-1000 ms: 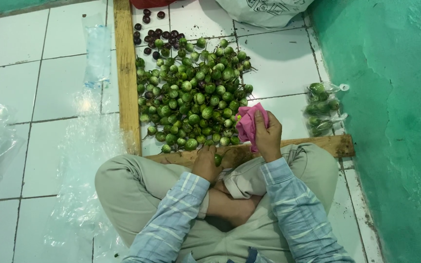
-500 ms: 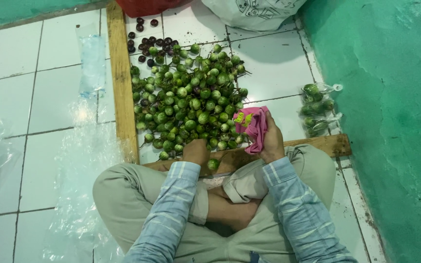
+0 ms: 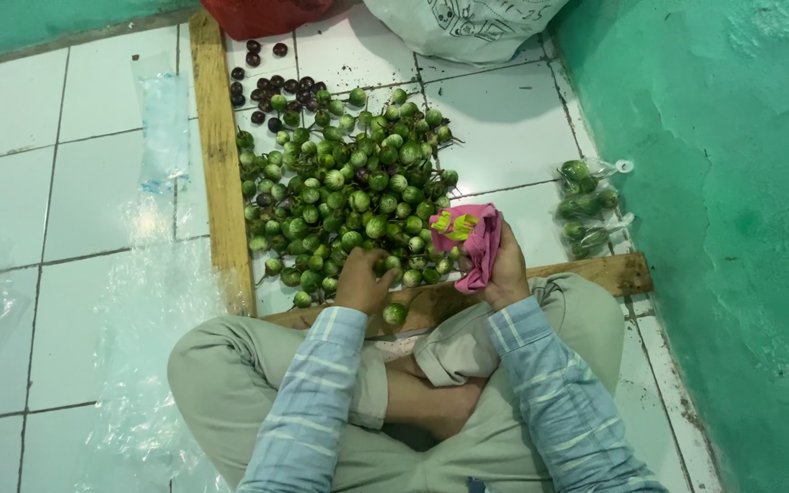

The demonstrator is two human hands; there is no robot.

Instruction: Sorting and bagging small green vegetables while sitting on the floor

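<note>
Hands: left [image 3: 362, 281] at eggplants [image 3: 349, 192], right [image 3: 507, 274] clutching pink bag [image 3: 472, 239].

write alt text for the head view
A person sits cross-legged on a white tiled floor, left hand reaching into a pile of small green eggplants, right hand gripping a pink cloth. Wooden planks border the pile.

Cross-legged and leaning in, both forearms reach forward side by side. The left hand [image 3: 362, 281] curls palm-down, fingers bent and pressing low. The right hand [image 3: 507, 271] sits slightly farther right, fingers closed in a firm grip.
</note>
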